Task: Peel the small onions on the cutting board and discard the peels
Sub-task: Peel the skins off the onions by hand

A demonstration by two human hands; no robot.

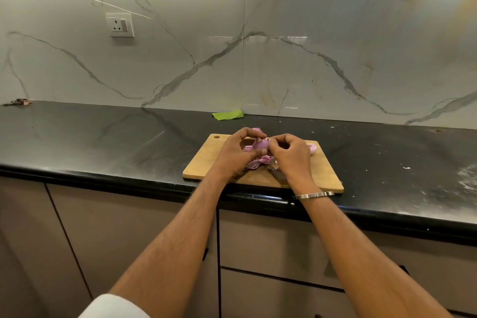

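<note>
Left hand [236, 153] curled round a small purple onion [260, 144], holding it just above the cutting board [206, 160]. Right hand [290, 153] pinched narrow at the onion's top end, fingertips apparently on a brownish scrap of skin; exact grip too small to tell. Both hands touching the same onion, close over the board's middle.

Below the hands, loose pink peels [255, 162] heaped on the board. Another onion [312, 148], pale and seemingly peeled, just beyond the right hand near the board's far right part. More purple partly hidden behind the left hand's fingers [256, 130]; whether onion or peel, cannot tell. Thin metal bangle [313, 195] on the right wrist.

Board lying on a black worktop [103, 142], near its front edge. Green scrap [227, 114] against the marble wall behind. Dry brown debris [18, 102] far left on the worktop.

Handling, as judged: onion light, firm, round, likely slick once bared, so best cradled by its sides while skin taken from the tip or root end. Skin papery, thin, prone to tearing into small bits; worth gripping close to where it lifts. Peels weightless, easily scattered when gathered for discarding.
</note>
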